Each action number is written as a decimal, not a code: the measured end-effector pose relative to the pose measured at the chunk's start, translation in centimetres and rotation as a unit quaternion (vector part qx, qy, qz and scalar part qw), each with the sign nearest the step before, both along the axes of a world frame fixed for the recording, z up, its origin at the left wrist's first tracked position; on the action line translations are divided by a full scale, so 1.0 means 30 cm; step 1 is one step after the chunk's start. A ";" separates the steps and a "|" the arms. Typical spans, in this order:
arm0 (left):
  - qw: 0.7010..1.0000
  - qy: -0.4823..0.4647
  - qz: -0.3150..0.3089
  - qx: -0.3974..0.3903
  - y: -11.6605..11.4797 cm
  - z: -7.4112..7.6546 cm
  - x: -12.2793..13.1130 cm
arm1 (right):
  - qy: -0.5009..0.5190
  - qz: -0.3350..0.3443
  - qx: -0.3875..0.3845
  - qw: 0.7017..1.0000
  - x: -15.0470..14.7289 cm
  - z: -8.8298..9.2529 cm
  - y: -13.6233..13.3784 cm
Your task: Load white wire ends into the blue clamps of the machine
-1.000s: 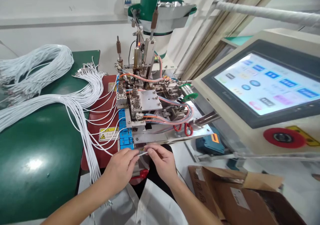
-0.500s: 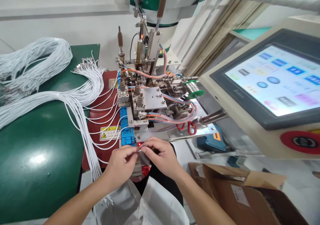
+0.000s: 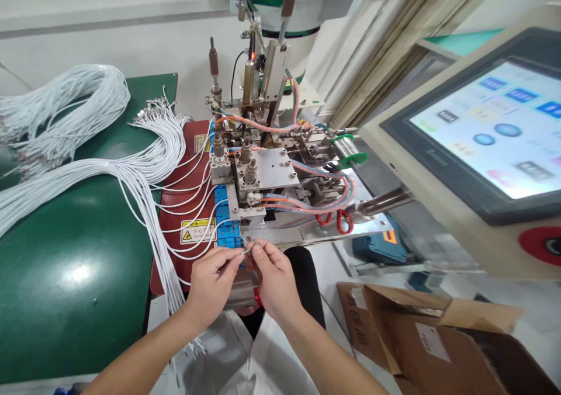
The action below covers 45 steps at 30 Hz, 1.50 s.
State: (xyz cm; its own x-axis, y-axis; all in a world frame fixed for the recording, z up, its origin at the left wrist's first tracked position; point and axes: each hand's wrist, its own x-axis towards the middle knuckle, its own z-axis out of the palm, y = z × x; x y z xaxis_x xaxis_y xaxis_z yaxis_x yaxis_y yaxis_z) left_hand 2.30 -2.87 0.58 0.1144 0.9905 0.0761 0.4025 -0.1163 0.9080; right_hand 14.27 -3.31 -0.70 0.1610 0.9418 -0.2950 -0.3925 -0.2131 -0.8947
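My left hand (image 3: 213, 284) pinches the end of a white cable, thumb against forefinger; part of the cable (image 3: 184, 281) runs in from the left behind the hand. Close beside it, my right hand (image 3: 276, 281) has thumb and forefinger closed on the thin wire tip (image 3: 246, 250) that sticks out of the left fingers. The tip is too small to make out its strands. Both hands are just in front of a row of blue cable holders (image 3: 228, 232), several with a white cable laid in. These cables come from a tied white bundle (image 3: 105, 166).
Behind the holders stands a metal machine (image 3: 274, 170) with air hoses and a solder wire spool (image 3: 348, 149). A touchscreen panel (image 3: 486, 129) juts in at right. Another cable coil (image 3: 83, 103) lies on the green table (image 3: 56, 325). An open cardboard box (image 3: 412, 336) is at lower right.
The view has shifted slightly to the right. My right hand has turned more upright, its fingertips now closed at the wire tip, while the left keeps its pinch.
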 end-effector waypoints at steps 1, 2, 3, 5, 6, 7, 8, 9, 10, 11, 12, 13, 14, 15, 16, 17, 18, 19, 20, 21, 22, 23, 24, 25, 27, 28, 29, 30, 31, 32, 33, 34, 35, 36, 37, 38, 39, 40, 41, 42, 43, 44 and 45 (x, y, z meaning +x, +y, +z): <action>1.000 0.000 0.006 0.000 0.000 -0.002 -0.002 | -0.001 -0.009 -0.001 1.000 -0.001 -0.002 -0.002; 1.000 0.002 0.010 0.004 0.001 -0.003 -0.003 | -0.013 -0.011 0.005 1.000 0.002 -0.002 -0.002; 1.000 0.006 0.011 0.009 0.002 -0.004 -0.003 | -0.033 -0.006 0.017 0.999 0.009 0.002 -0.003; 1.000 0.014 0.001 0.016 0.005 -0.002 -0.002 | -0.086 0.014 0.050 0.995 0.026 0.013 -0.002; 1.000 0.017 -0.007 0.017 0.006 0.000 0.000 | -0.115 0.025 0.068 0.991 0.034 0.019 -0.001; 1.000 0.018 -0.015 0.016 0.007 0.004 0.001 | -0.142 0.032 0.084 0.986 0.041 0.024 0.000; 1.000 0.017 -0.023 0.012 0.007 0.008 0.002 | -0.166 0.037 0.097 0.981 0.046 0.028 0.001; 0.999 0.015 -0.030 0.006 0.008 0.012 0.003 | -0.185 0.039 0.107 0.976 0.049 0.031 0.003; 0.999 0.011 -0.037 -0.002 0.009 0.016 0.003 | -0.196 0.039 0.112 0.974 0.050 0.032 0.004; 0.999 0.006 -0.042 -0.014 0.010 0.019 0.002 | -0.195 0.036 0.110 0.974 0.049 0.032 0.005; 0.999 0.000 -0.045 -0.030 0.010 0.021 0.002 | -0.183 0.031 0.099 0.978 0.046 0.031 0.006; 0.998 -0.008 -0.045 -0.048 0.011 0.021 0.001 | -0.161 0.026 0.082 0.983 0.042 0.030 0.006; 0.997 -0.018 -0.042 -0.065 0.011 0.020 0.000 | -0.131 0.022 0.059 0.989 0.038 0.028 0.005; 0.996 -0.029 -0.036 -0.081 0.010 0.017 0.000 | -0.100 0.018 0.038 0.994 0.033 0.027 0.004; 0.994 -0.042 -0.029 -0.094 0.010 0.015 0.001 | -0.071 0.015 0.020 0.997 0.028 0.025 0.003; 0.993 -0.056 -0.022 -0.102 0.009 0.012 0.002 | -0.048 0.011 0.007 0.999 0.023 0.024 0.001; 0.992 -0.070 -0.016 -0.108 0.008 0.009 0.004 | -0.032 0.004 0.000 0.999 0.018 0.023 -0.001; 0.990 -0.083 -0.008 -0.112 0.007 0.008 0.006 | -0.021 -0.003 -0.004 1.000 0.013 0.022 -0.002; 0.989 -0.093 0.001 -0.117 0.006 0.007 0.008 | -0.013 -0.012 -0.007 1.000 0.009 0.020 -0.004; 0.987 -0.102 0.010 -0.123 0.006 0.007 0.011 | -0.008 -0.020 -0.010 1.000 0.005 0.019 -0.005; 0.985 -0.110 0.020 -0.132 0.006 0.008 0.012 | -0.005 -0.027 -0.012 1.000 0.003 0.017 -0.005; 0.983 -0.116 0.029 -0.141 0.006 0.009 0.014 | -0.005 -0.031 -0.013 0.999 0.001 0.016 -0.006; 0.980 -0.122 0.037 -0.151 0.006 0.010 0.015 | -0.007 -0.031 -0.011 0.999 0.000 0.016 -0.006; 0.978 -0.126 0.044 -0.160 0.007 0.012 0.015 | -0.012 -0.028 -0.008 1.000 0.000 0.016 -0.006; 0.975 -0.132 0.050 -0.173 0.007 0.015 0.016 | -0.031 -0.022 0.005 0.999 0.003 0.018 -0.005; 0.974 -0.133 0.050 -0.175 0.007 0.017 0.016 | -0.043 -0.022 0.014 0.999 0.006 0.020 -0.004; 0.974 -0.134 0.045 -0.176 0.007 0.018 0.016 | -0.054 -0.023 0.022 0.998 0.009 0.022 -0.003; 0.974 -0.134 0.040 -0.176 0.007 0.018 0.017 | -0.066 -0.027 0.030 0.997 0.012 0.024 -0.001; 0.975 -0.134 0.032 -0.175 0.007 0.018 0.017 | -0.076 -0.029 0.036 0.996 0.015 0.026 0.001; 0.975 -0.134 0.027 -0.174 0.007 0.017 0.017 | -0.085 -0.029 0.041 0.995 0.017 0.027 0.002; 0.975 -0.135 0.024 -0.174 0.006 0.015 0.018 | -0.093 -0.028 0.043 0.994 0.018 0.028 0.004; 0.975 -0.136 0.024 -0.174 0.005 0.012 0.019 | -0.099 -0.027 0.042 0.994 0.018 0.028 0.005; 0.975 -0.139 0.027 -0.174 0.004 0.009 0.020 | -0.099 -0.028 0.039 0.994 0.016 0.027 0.006; 0.974 -0.142 0.032 -0.174 0.003 0.006 0.021 | -0.094 -0.027 0.034 0.995 0.013 0.026 0.006; 0.973 -0.146 0.038 -0.173 0.001 0.003 0.023 | -0.084 -0.025 0.028 0.996 0.010 0.024 0.006; 0.973 -0.150 0.044 -0.171 -0.001 0.001 0.024 | -0.075 -0.023 0.024 0.997 0.006 0.023 0.006; 0.972 -0.155 0.048 -0.169 -0.002 -0.001 0.026 | -0.073 -0.020 0.026 0.997 0.003 0.022 0.006; 0.972 -0.159 0.051 -0.166 -0.003 -0.003 0.027 | -0.082 -0.019 0.036 0.996 0.002 0.022 0.006; 0.972 -0.161 0.050 -0.163 -0.004 -0.003 0.027 | -0.106 -0.019 0.054 0.993 0.002 0.022 0.006; 0.972 -0.162 0.046 -0.161 -0.004 -0.004 0.026 | -0.141 -0.019 0.081 0.987 0.004 0.024 0.008; 0.973 -0.161 0.042 -0.157 -0.003 -0.005 0.025 | -0.181 -0.017 0.111 0.977 0.007 0.026 0.009; 0.975 -0.157 0.038 -0.151 -0.002 -0.005 0.022 | -0.220 -0.013 0.141 0.965 0.012 0.030 0.012; 0.978 -0.148 0.034 -0.144 -0.002 -0.007 0.019 | -0.252 -0.005 0.166 0.953 0.017 0.034 0.014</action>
